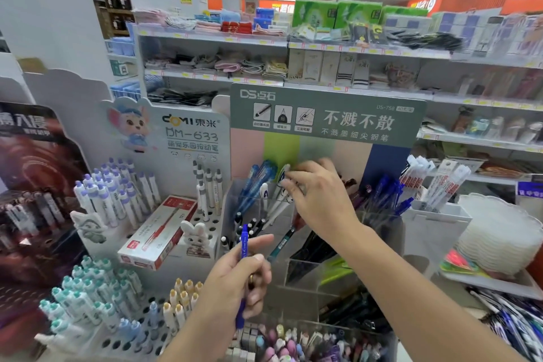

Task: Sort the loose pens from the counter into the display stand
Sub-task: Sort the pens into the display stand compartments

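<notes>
- Left hand [235, 279] low in the centre, fingers curled round a blue pen [243, 261] held upright, its cap end poking up above the forefinger.
- Right hand [317, 194] stretched forward and up, fingertips pinching the top of a white pen [279, 200] standing in an upper compartment of the clear display stand [302, 270].
- Blue pens [252, 185] leaning in the compartment just left of that white pen; black-and-white pens [244, 229] bunched one tier lower, close above the left hand.
- Dark pens [314, 247] slanting in the middle tier under the right wrist, a teal pen [280, 244] beside them.
- More blue pens [385, 191] at the stand's right end, in front of the grey-green backing card [326, 114] with white lettering.
- Left of the stand, a white holed rack [205, 214] bearing lilac-capped pens [114, 188] and a red-and-white pen box [158, 232] lying tilted.
- Lower left, teal-capped pens [88, 288] and yellow-capped pens [183, 294] standing in another holed rack.
- Far right, loose pens [511, 320] heaped on the tabletop [482, 307], well apart from both hands.
- Behind, store shelves [293, 47] with folded cloths and packets.
</notes>
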